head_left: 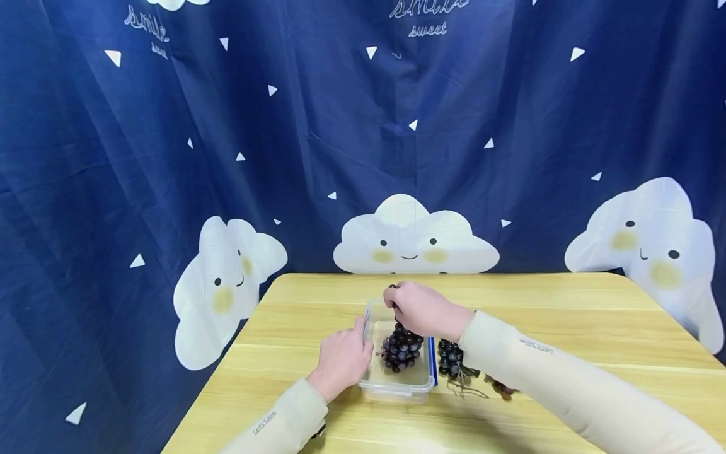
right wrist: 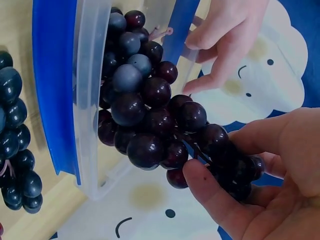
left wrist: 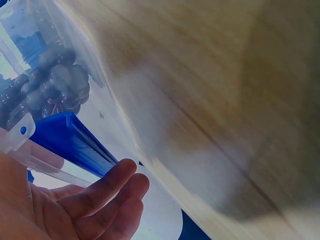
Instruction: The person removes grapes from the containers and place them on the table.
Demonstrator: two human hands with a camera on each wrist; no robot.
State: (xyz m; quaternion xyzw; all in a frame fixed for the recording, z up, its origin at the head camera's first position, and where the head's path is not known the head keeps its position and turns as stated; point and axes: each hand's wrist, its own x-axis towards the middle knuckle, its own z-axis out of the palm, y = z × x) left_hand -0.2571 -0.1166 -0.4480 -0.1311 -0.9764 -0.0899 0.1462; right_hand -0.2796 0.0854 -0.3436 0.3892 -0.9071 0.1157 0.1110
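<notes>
A clear plastic food container (head_left: 394, 390) with blue locking flaps (right wrist: 54, 90) stands on the table. My left hand (head_left: 343, 356) holds its left wall, thumb over the rim and fingers (left wrist: 117, 192) outside, beside a blue flap (left wrist: 75, 142). Dark purple grapes (head_left: 401, 352) hang in one bunch from my right hand (head_left: 424, 309) at the container's far end. In the right wrist view, the thumb and fingers pinch the narrow end of that bunch (right wrist: 150, 120). Its fuller end is inside the container; whether it touches the bottom I cannot tell.
Right of the container lies another dark bunch (head_left: 450, 358), with a bare twiggy stem (head_left: 467, 391) in front. Some reddish grapes (head_left: 500, 386) show partly under my right forearm. A blue curtain (head_left: 317, 126) with clouds hangs behind the wooden table (head_left: 544, 302).
</notes>
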